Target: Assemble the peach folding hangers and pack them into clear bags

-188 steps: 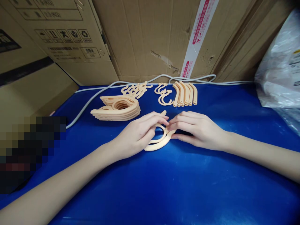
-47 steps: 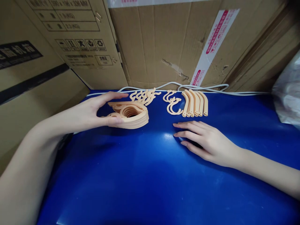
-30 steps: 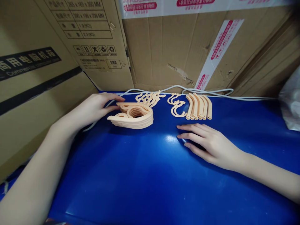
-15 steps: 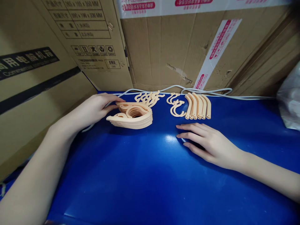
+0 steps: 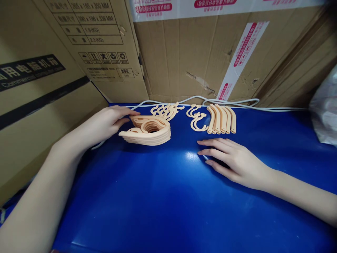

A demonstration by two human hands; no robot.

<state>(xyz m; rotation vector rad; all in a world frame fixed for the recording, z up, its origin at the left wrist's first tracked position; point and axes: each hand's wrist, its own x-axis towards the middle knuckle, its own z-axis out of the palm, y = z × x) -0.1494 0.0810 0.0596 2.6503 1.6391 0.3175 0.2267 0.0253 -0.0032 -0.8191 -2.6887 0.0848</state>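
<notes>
Since the earliest frame the hands have drawn apart from the middle of the glossy blue tabletop (image 5: 147, 203), the left hand (image 5: 104, 121) going to the neat stack of peach-coloured, curved plastic pieces with round openings (image 5: 149, 139). That stack sits left of centre; the left thumb and forefinger are parted at its rear left end, and I cannot tell whether they grip it. The right hand (image 5: 234, 160) is palm down near the middle, fingers loosely spread and holding nothing. Beyond it lie a row of peach-coloured, bent plastic bars (image 5: 223, 119) and, just left of them, several peach-coloured plastic hooks (image 5: 195, 126). More slim, peach-coloured curved hooks (image 5: 172, 114) lie behind the stack, near a thin white cable (image 5: 197, 96).
</notes>
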